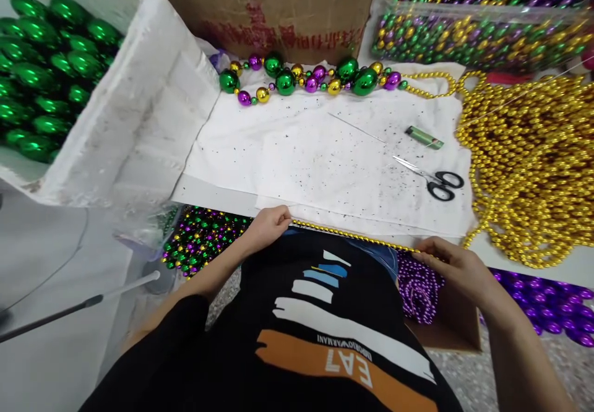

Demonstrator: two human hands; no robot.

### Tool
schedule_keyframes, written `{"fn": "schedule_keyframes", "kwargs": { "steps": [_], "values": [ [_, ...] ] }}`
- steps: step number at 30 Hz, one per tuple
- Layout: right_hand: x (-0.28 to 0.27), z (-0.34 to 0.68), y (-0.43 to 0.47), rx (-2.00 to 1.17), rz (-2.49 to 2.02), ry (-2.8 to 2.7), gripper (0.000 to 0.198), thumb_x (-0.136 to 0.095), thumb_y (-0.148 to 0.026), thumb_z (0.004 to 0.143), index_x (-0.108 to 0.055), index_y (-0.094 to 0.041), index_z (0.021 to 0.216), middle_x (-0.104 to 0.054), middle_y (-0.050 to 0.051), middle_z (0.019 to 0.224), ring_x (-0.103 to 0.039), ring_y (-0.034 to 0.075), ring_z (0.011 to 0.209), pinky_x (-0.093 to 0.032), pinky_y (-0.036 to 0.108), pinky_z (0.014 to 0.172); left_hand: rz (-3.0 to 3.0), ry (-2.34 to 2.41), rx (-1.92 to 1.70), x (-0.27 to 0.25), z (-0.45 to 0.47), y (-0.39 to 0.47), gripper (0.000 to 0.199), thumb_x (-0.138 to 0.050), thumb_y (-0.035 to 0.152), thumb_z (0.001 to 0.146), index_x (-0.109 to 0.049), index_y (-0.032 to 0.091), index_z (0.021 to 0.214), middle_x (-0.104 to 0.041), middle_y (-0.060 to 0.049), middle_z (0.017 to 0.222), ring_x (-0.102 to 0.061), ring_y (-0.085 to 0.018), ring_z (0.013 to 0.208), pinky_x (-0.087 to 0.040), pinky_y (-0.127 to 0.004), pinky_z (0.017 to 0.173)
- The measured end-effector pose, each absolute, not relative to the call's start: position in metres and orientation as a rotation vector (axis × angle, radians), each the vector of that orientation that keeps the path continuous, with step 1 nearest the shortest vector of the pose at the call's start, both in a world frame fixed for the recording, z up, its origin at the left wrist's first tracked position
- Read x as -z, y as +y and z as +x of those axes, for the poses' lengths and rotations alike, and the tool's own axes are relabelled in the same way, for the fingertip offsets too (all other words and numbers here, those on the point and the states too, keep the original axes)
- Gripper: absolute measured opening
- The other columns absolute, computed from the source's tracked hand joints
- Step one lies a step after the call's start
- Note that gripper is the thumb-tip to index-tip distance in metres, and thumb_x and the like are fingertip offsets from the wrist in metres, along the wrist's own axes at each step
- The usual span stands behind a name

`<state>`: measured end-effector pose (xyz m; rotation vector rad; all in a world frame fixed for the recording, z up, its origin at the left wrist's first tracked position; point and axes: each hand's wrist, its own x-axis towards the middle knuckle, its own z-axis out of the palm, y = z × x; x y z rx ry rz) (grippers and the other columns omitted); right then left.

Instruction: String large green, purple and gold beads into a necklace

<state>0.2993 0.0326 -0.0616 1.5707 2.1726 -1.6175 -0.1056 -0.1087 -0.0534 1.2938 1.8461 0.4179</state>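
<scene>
Your left hand and right hand, well apart, pinch a gold strand below centre, apparently to straighten it; scissors lie right of centre, probably for easy reach.

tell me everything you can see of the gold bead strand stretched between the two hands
The strand of small, shiny, round gold beads, plastic by its look, is drawn nearly straight along the near edge of the white table, sloping slightly down toward the right of the picture. The left hand pinches one end of this stretch; the right hand holds the other. Whether it joins the heap of gold bead strands beyond is unclear.
</scene>
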Motion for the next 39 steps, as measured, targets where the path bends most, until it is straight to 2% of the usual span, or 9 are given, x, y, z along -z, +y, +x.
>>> {"fn": "schedule_keyframes", "kwargs": {
  "steps": [13,22,25,30,39],
  "values": [
    [0.059,0.303,0.03,1.673,1.643,2.105,0.04,-0.068,-0.06,0.078,-0.069,-0.023,0.093,-0.074,0.007,0.091,-0.068,0.027,0.086,-0.054,0.037,0.077,1.33,1.861,-0.388,0.053,-0.106,-0.106,0.013,-0.051,0.024,0.084,-0.056,0.019,0.073,-0.056,0.002,0.062,-0.047,-0.012,0.059,-0.034,-0.026,0.061],
    [0.048,0.293,0.03,1.563,1.706,2.292,0.016,-0.063,-0.034,0.08,-0.059,-0.021,0.087,-0.065,0.003,0.079,-0.06,0.019,0.075,-0.05,0.033,0.068,1.387,1.883,-0.296,0.058,-0.113,-0.104,0.024,-0.05,0.042,0.086,-0.06,0.021,0.078,-0.055,0.004,0.057,-0.049,-0.013,0.055,-0.034,-0.024,0.056],
    [0.047,0.294,0.03,1.549,1.703,2.327,0.011,-0.06,-0.026,0.08,-0.057,-0.02,0.089,-0.064,0.003,0.08,-0.059,0.018,0.076,-0.049,0.032,0.069,1.385,1.884,-0.269,0.058,-0.113,-0.104,0.027,-0.049,0.045,0.087,-0.061,0.021,0.079,-0.053,0.005,0.056,-0.049,-0.013,0.054,-0.034,-0.024,0.055],
    [0.042,0.294,0.03,1.506,1.648,2.367,0.013,-0.053,-0.014,0.077,-0.055,-0.02,0.088,-0.062,0.002,0.083,-0.059,0.018,0.079,-0.047,0.032,0.072,1.352,1.909,-0.219,0.057,-0.112,-0.104,0.031,-0.049,0.049,0.087,-0.062,0.021,0.084,-0.057,0.004,0.06,-0.051,-0.014,0.057,-0.036,-0.024,0.057],
    [0.044,0.294,0.036,1.402,1.575,2.474,0.014,-0.053,-0.006,0.075,-0.059,-0.018,0.079,-0.057,0.004,0.084,-0.056,0.017,0.076,-0.044,0.03,0.069,1.346,1.918,-0.178,0.058,-0.113,-0.102,0.033,-0.048,0.052,0.085,-0.061,0.021,0.082,-0.057,0.003,0.059,-0.051,-0.015,0.055,-0.036,-0.025,0.056]
  ]
}}
